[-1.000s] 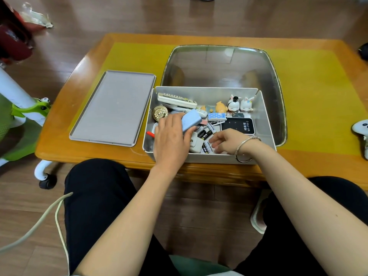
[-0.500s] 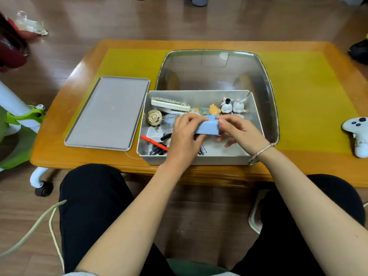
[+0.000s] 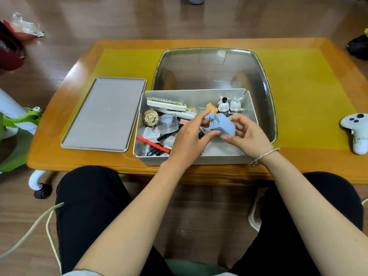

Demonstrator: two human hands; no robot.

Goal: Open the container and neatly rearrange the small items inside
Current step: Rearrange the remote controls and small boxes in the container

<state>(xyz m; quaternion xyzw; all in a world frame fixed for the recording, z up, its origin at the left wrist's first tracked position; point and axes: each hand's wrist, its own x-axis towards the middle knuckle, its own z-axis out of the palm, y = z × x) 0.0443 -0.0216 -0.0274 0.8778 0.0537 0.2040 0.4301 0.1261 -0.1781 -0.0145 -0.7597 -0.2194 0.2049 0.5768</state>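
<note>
Container (image 3: 191,159) open on wooden table (image 3: 83,156), lid (image 3: 103,114) beside; wood floor.

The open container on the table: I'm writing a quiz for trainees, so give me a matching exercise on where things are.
Things:
1 blue charger
2 grey lid
3 two rabbit figurines
4 red pen

Places:
a flat on the table, left of the container
b far right corner of the container
c held between both hands
d near left part of the container

Pairs: 1-c, 2-a, 3-b, 4-d
</note>
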